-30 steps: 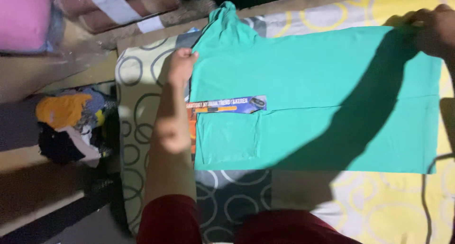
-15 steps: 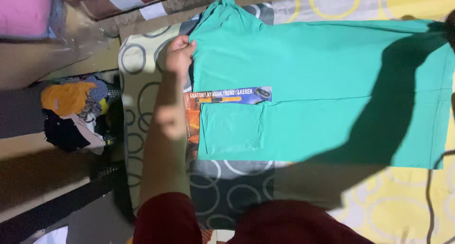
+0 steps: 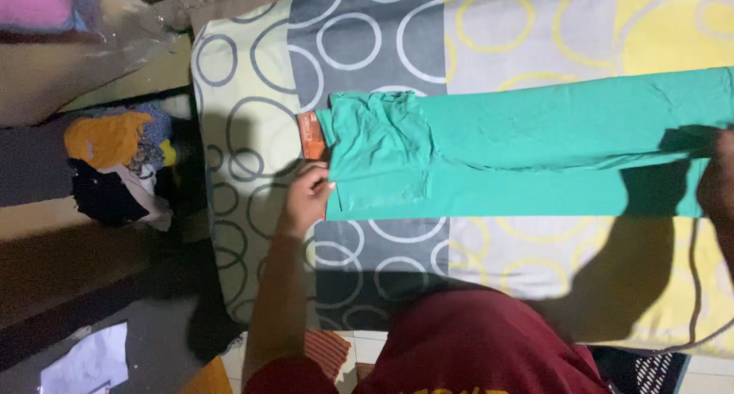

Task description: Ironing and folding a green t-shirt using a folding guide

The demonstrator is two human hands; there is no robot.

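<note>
Left hand [image 3: 307,197] stretched forward, fingers curled in a pinching grip, right hand [image 3: 719,181] half out of view

Teal green garment [image 3: 535,153], plain all over, with an orange tag [image 3: 310,135] poking out at its end. Under it, the bedsheet [image 3: 397,42] runs grey, cream and yellow blocks with ring patterns. Maroon shirt [image 3: 482,348] below, and a yellow, blue and black clothes pile [image 3: 115,164] sits off left.

You see a bedsheet [image 3: 397,50] patterned with rings, in grey, cream and yellow blocks, covering the surface. Left of it, a heap of clothes [image 3: 115,164] in orange, blue, black and white. Pink fabric [image 3: 34,4] at top left. White paper [image 3: 84,359] on the floor, bottom left.
</note>
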